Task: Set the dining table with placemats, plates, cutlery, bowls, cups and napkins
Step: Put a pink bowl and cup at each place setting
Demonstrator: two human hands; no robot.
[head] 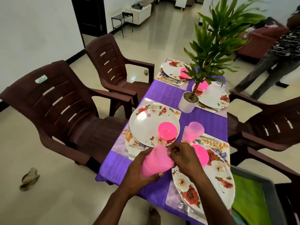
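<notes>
My left hand point(138, 172) grips a stack of pale pink cups point(155, 161), tilted, above the table's near left edge. My right hand point(183, 157) pinches the rim of the stack at its open end. One pink cup point(194, 131) stands upright on the purple tablecloth point(209, 120) by the near right setting. Four floral plates lie on placemats, each with a pink bowl: near left plate point(146, 125) with bowl point(167, 130), near right plate point(215, 181) with bowl point(200, 154). Cutlery lies beside the plates, such as a fork point(186, 208).
A potted plant in a white pot point(188, 101) stands mid-table. Brown plastic chairs point(65, 108) surround the table. A green tray point(253, 202) sits at the lower right. A person point(276, 59) stands at the far right. Shoes lie on the floor at left.
</notes>
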